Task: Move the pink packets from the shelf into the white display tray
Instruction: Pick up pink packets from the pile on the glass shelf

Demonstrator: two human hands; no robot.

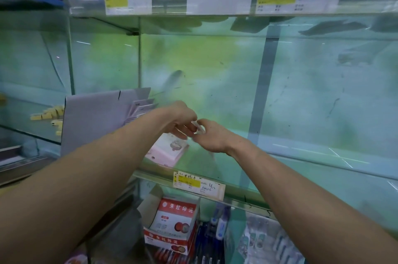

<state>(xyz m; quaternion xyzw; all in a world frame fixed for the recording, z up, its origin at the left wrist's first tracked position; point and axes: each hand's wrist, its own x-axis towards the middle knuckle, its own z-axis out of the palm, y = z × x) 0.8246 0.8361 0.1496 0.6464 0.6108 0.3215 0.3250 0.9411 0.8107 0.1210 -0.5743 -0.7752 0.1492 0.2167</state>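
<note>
A stack of pink packets (167, 152) lies flat on the glass shelf (301, 164), just right of the white display tray (94, 117). The tray stands upright at the left, with several packets (141, 108) leaning in it. My left hand (183, 120) and my right hand (212, 137) meet above the stack. Between their fingertips is a thin pale packet (199, 128), seen edge on and blurred. Both hands pinch it, fingers curled. My left forearm hides the tray's lower front.
Yellow price labels (199, 184) hang on the shelf's front edge. Below are a red and white ink pad box (174, 225), pens and correction tape. Small yellow items (48, 114) lie on the left shelf. The upper shelf holds boxes.
</note>
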